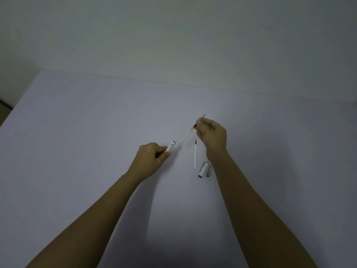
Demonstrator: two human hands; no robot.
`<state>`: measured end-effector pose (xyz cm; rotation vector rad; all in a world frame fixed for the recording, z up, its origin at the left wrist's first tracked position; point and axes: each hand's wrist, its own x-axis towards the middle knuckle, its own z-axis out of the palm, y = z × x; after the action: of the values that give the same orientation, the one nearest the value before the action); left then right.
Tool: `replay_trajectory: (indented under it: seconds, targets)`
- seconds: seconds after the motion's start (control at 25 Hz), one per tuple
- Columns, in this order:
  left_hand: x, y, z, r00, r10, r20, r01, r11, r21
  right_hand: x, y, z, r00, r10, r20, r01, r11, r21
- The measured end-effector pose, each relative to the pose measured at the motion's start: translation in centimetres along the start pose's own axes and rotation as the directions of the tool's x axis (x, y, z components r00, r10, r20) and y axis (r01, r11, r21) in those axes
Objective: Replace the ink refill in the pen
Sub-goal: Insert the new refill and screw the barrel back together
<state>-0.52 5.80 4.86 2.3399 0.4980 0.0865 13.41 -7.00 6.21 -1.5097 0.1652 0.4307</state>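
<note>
My left hand (150, 158) grips a white pen barrel (170, 146), whose open dark-rimmed end points up and to the right. My right hand (212, 135) pinches a thin ink refill (187, 135) near its metal tip. The refill is white with a yellow and dark band, and its free end hangs a short gap from the barrel's mouth. A second white refill (195, 157) with a dark tip lies on the table between my hands. Beside my right wrist lie a white pen cap (203, 170) and a grey pen part (209, 170).
Everything rests on a pale lilac table (96, 132) that ends at a plain white wall (173, 35) behind. The table's left edge runs diagonally at the far left, with a dark floor strip (4, 107) beyond it.
</note>
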Motion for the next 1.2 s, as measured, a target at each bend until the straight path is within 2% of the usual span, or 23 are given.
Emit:
replay_trajectory:
  seconds: [0.2, 0.6, 0.84, 1.08, 1.2]
  targets:
    - [-0.2, 1.1, 0.2, 0.998, 0.021, 0.052, -0.022, 1.0, 0.02, -0.9, -1.0, -0.2, 0.999, -0.049, 0.017, 0.048, 0.998, 0.027]
    - [-0.5, 2.4, -0.6, 0.998, 0.056, 0.03, -0.056, 0.998, 0.015, -1.9, -1.2, -1.0, 0.996, -0.078, 0.033, 0.078, 0.997, -0.007]
    - [-0.3, 3.4, -0.7, 0.995, 0.095, -0.006, -0.095, 0.995, 0.026, -3.3, -0.7, -0.9, 0.986, 0.036, 0.16, -0.024, 0.997, -0.074]
    - [-0.2, 3.4, -0.7, 0.994, 0.107, -0.028, -0.106, 0.993, 0.043, -3.6, 0.0, -1.4, 0.965, 0.092, 0.246, -0.053, 0.986, -0.159]
    - [-0.1, 3.3, -0.7, 0.994, 0.105, -0.044, -0.103, 0.994, 0.041, -2.8, 0.8, -2.9, 0.98, 0.099, 0.174, -0.064, 0.979, -0.195]
